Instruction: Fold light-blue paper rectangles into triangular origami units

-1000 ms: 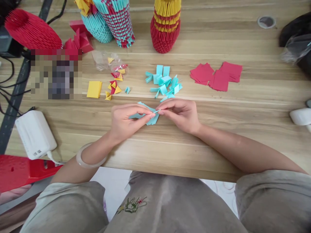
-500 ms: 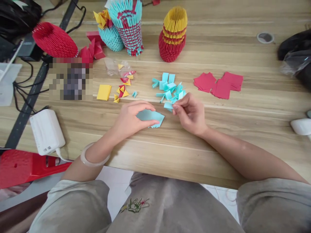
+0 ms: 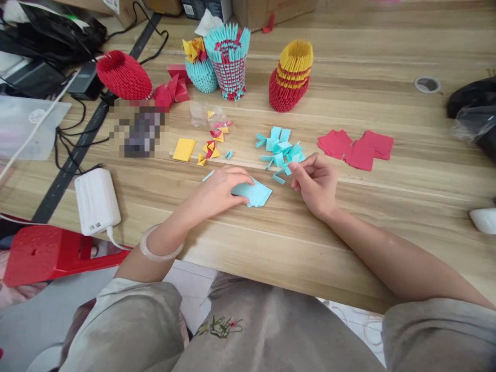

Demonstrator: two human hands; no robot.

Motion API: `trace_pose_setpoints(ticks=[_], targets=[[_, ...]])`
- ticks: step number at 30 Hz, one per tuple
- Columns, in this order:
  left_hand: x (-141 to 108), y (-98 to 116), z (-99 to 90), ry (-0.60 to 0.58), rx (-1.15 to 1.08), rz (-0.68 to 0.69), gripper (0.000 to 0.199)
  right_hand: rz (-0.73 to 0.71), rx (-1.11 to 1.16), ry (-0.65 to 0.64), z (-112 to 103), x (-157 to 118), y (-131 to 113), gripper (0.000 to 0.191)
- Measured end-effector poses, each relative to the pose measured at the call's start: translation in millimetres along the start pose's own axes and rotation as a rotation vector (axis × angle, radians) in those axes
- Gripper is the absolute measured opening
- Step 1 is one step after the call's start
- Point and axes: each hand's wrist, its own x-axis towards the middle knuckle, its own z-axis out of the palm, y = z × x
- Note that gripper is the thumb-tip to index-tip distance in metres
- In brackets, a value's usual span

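Note:
My left hand [image 3: 225, 192] lies over a fanned stack of light blue paper slips [image 3: 259, 194], thumb and fingers apart, fingertips touching the paper. Another blue edge [image 3: 208, 176] shows behind that hand. My right hand [image 3: 316, 183] hovers at the front right of a loose pile of folded blue strips [image 3: 279, 147], its fingers curled and the thumb slightly apart, with nothing visible held. One folded blue strip [image 3: 278, 179] lies just left of its thumb. Farther right are red paper slips [image 3: 360, 155]; to the left are a yellow stack [image 3: 184, 150] and small yellow and red folded pieces [image 3: 211, 149].
Along the back stand a red folded-paper vase [image 3: 124, 75], a blue and red one [image 3: 230, 67], a smaller blue one [image 3: 201, 76] and a yellow and red one [image 3: 291, 77]. A white power bank [image 3: 97, 200] with a cable sits at left. Black bags [image 3: 475, 103] are at right.
The view has shifted, so the table's things appear lower and farther right. My right hand has let go of the folded blue strip and drawn away from it. My left hand's fingers sit lower over the stack.

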Motion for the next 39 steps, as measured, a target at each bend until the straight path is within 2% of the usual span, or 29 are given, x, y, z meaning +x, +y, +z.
trace_pose_setpoints(ticks=[7, 11, 15, 19, 24, 27, 32, 35, 39], targets=[[-3, -3, -4.7, 0.136, -0.087, 0.001, 0.024, -0.016, 0.009, -0.012, 0, 0, 2, 0.037], [-4, 1, -4.4, 0.232, -0.198, 0.005, 0.013, -0.015, 0.004, -0.03, 0, 0, 2, 0.035], [-4, 8, 0.9, 0.351, -0.368, -0.064, 0.014, -0.04, -0.007, -0.041, 0, -1, 3, 0.035], [-1, 10, 4.2, 0.414, -0.488, -0.15, 0.015, -0.055, -0.025, -0.086, 0, -3, 5, 0.032], [1, 12, 7.8, 0.498, -0.618, -0.184, 0.014, -0.106, -0.038, -0.104, 0, -5, 5, 0.027], [0, 16, 14.0, 0.497, -0.714, -0.205, 0.017, -0.201, -0.092, -0.161, 0, -9, 3, 0.022], [-3, 25, 27.6, 0.413, -0.881, -0.203, 0.021, -0.327, -0.176, -0.323, 1, -19, -1, 0.017], [-3, 27, 31.8, 0.387, -0.894, -0.219, 0.022, -0.311, -0.159, -0.395, 2, -22, -2, 0.018], [-3, 27, 32.9, 0.405, -0.904, -0.211, 0.023, -0.186, -0.08, -0.473, 3, -22, -3, 0.021]])
